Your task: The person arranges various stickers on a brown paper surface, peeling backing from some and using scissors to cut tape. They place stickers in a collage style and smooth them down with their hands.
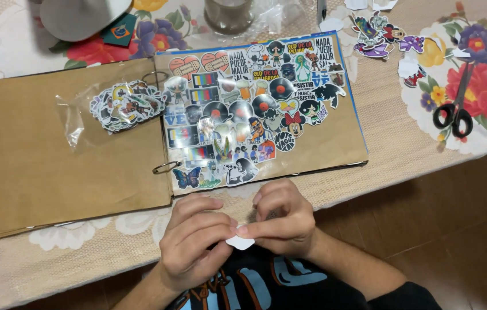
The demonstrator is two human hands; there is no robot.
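White sticker [240,242]: small, pale backing showing, held low over the desk [404,143] edge.
Left hand [193,241]: fingertips pinched it.
Right hand [282,221]: thumb and forefinger pinched its other edge.
Album [323,143]: brown page crowded with stickers.
Scissors [456,109]: black, far right.

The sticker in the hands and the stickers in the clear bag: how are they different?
The sticker is a single piece, pinched between the fingers of the left hand and the right hand; the stickers in the clear bag are a heaped pile. The single one shows only a white side; the pile shows coloured prints. It is held off the table edge; the bag lies on the brown album page. Both are small cut-out shapes.
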